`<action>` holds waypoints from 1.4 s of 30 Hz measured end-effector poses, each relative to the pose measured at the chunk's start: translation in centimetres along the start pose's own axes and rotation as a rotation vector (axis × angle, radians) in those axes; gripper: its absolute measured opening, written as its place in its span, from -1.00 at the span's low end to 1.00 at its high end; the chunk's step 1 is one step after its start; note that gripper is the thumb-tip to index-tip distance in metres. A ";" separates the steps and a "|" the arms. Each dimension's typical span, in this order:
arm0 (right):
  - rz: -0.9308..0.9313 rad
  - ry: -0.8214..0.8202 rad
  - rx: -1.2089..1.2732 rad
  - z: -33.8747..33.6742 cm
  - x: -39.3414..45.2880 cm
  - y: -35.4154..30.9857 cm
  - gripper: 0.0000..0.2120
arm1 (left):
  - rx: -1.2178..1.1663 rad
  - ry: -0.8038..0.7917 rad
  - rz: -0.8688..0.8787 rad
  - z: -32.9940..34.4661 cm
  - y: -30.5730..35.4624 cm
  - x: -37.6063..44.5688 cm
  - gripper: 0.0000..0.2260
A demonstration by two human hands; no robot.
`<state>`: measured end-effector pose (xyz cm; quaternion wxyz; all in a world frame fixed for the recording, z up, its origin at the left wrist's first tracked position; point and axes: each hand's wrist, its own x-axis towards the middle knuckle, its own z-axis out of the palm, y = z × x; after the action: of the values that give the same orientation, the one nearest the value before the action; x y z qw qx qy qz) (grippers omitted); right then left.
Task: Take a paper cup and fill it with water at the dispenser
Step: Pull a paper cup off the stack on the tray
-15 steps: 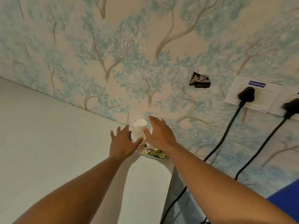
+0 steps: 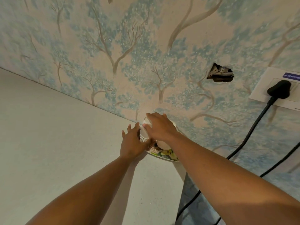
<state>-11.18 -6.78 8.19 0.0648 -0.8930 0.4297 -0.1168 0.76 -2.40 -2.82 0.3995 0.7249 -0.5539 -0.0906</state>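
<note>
right hand (image 2: 159,127) now gripping top cup (image 2: 146,122)

Blue-tree wallpaper (image 2: 129,51) is filling the wall behind a pale counter (image 2: 48,135). A ragged hole (image 2: 220,73) is gaping beside a white socket plate (image 2: 276,85), its black plug (image 2: 278,91) trailing a cable (image 2: 253,127).

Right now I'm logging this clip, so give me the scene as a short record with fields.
surface: pale counter against tree-patterned wall
cups: white paper cup stack, upside down, on a floral plate
left hand: braces the stack's side
right hand: fingers over the top cup
wall: black plug in a socket, at right
water dispenser: not in view
</note>
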 end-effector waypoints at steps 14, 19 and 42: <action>0.040 -0.038 0.067 -0.8 1.0 0.2 -0.42 | 0.020 0.032 -0.019 1.6 -0.6 0.6 -0.15; 0.036 -0.041 0.069 -1.0 0.9 0.2 -0.41 | 0.019 0.028 -0.030 1.7 -0.7 0.6 -0.10; 0.020 0.085 0.124 -5.4 1.0 0.4 -0.37 | 0.031 -0.019 -0.043 1.0 0.0 0.2 -0.14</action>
<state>-12.27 -7.91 13.52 0.1027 -0.8772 0.4329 -0.1806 0.30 -3.08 -3.41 0.3809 0.7419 -0.5432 -0.0972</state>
